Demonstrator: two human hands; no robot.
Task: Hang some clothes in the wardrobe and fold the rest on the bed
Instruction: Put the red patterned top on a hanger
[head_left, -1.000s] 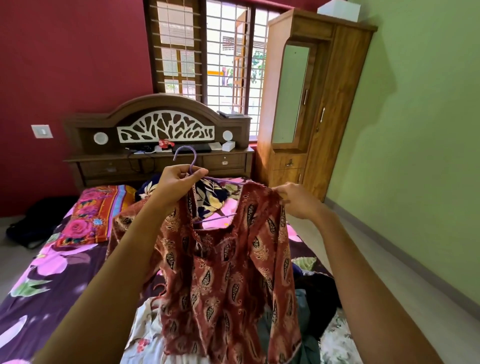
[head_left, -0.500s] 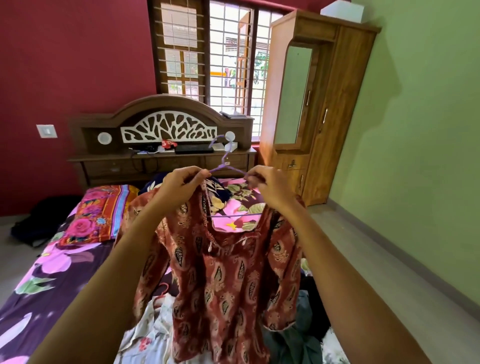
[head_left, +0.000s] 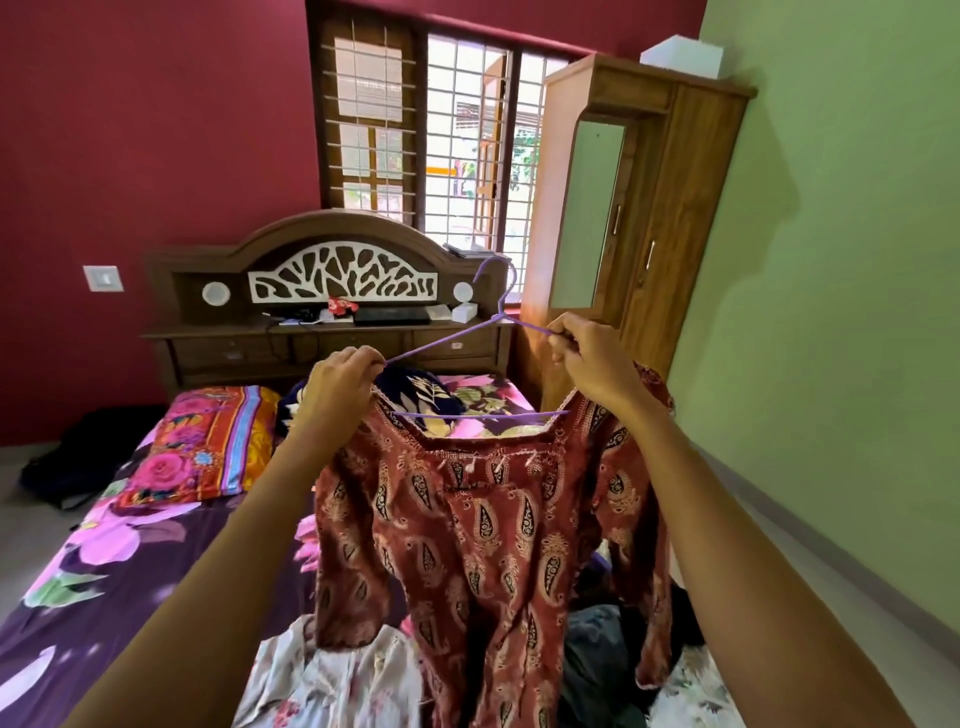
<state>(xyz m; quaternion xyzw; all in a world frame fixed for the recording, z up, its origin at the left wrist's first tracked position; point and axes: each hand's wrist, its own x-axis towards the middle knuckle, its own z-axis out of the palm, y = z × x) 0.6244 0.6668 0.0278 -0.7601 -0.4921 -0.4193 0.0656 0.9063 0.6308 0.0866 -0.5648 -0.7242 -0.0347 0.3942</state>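
A maroon paisley top (head_left: 483, 540) hangs in front of me on a purple hanger (head_left: 451, 340), its hook pointing up. My left hand (head_left: 337, 384) pinches the hanger's left arm together with the top's left shoulder. My right hand (head_left: 592, 358) pinches the hanger's right arm at the top's right shoulder. The hanger's lower bar shows through the neckline. Below the top, more clothes (head_left: 332, 675) lie heaped on the bed (head_left: 109, 587). The wooden wardrobe (head_left: 670, 218) stands shut at the far right.
A bright floral pillow (head_left: 208, 447) lies by the carved headboard (head_left: 337, 280), whose shelf holds small items. A barred window (head_left: 441, 135) is behind it. A white box (head_left: 680, 54) sits on the wardrobe. A dark bag (head_left: 67, 467) lies on the floor at left.
My hands have spread apart along the hanger's arms. The top now sits over both hanger shoulders and hangs wider and higher. The hook has swung right and up.
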